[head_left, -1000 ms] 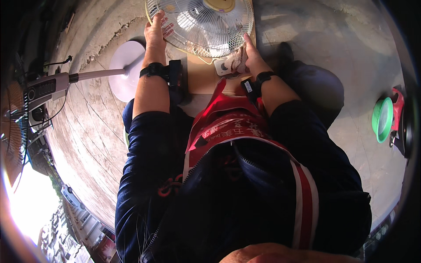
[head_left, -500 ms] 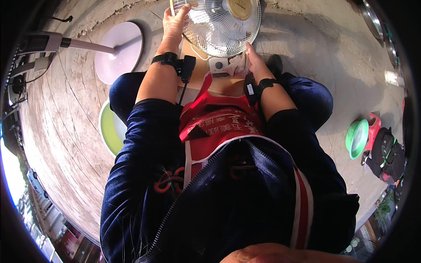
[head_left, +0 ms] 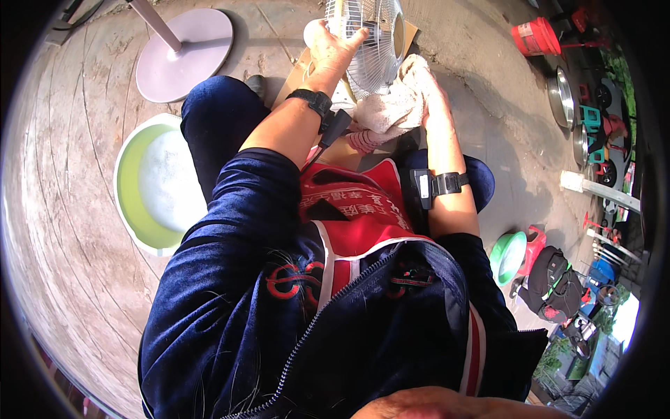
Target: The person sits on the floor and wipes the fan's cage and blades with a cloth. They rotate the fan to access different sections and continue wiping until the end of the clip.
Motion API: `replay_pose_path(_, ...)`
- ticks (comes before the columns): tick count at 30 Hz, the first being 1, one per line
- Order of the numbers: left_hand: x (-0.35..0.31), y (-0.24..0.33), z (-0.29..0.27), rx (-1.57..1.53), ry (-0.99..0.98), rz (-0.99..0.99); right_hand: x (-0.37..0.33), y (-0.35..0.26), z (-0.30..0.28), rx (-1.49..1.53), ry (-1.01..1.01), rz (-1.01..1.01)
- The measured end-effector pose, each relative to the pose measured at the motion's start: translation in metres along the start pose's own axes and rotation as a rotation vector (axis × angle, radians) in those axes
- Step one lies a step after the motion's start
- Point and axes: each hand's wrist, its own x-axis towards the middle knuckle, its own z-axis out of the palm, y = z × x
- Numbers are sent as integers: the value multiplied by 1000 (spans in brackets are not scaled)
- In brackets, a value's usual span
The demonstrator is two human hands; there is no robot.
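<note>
At the top of the view, the fan head (head_left: 377, 59) stands turned edge-on, its round wire guard and pale hub cover showing. My left hand (head_left: 333, 52) grips the guard at its left rim, thumb pointing across the wires. My right hand (head_left: 435, 101) holds a pale, bunched-up towel (head_left: 394, 108) by its right end. The towel lies against the lower right of the guard, and a striped pink part hangs down from it. Its folds cover some of my right fingers.
Left of my knee stands a green basin (head_left: 129, 188) holding foamy water. Further up is a round pinkish stand base (head_left: 199, 52) with a pole. Cardboard (head_left: 296, 77) lies under the fan. To the right are a red bucket (head_left: 536, 36), a small green basin (head_left: 508, 257) and a black backpack (head_left: 551, 283).
The fan head has turned from facing me to edge-on. My right hand has left the guard's lower rim and taken up the towel from below it. The view has swung right.
</note>
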Motion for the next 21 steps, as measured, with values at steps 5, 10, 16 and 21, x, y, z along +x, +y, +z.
replay_pose_path(5, -34, 13, 6, -117, 1, -90, -1, -44, 33, -467, 291, -246)
replay_pose_path(10, -44, 12, 10, -63, 66, -15, 35, -89, 80, -726, 5, -492)
replay_pose_path(16, -43, 14, 12, 1, 33, -14, 77, -103, 129, -1179, 53, -594)
replay_pose_path(21, -40, 24, 19, 38, 42, -23, 99, -85, 161, -1433, 65, -354)
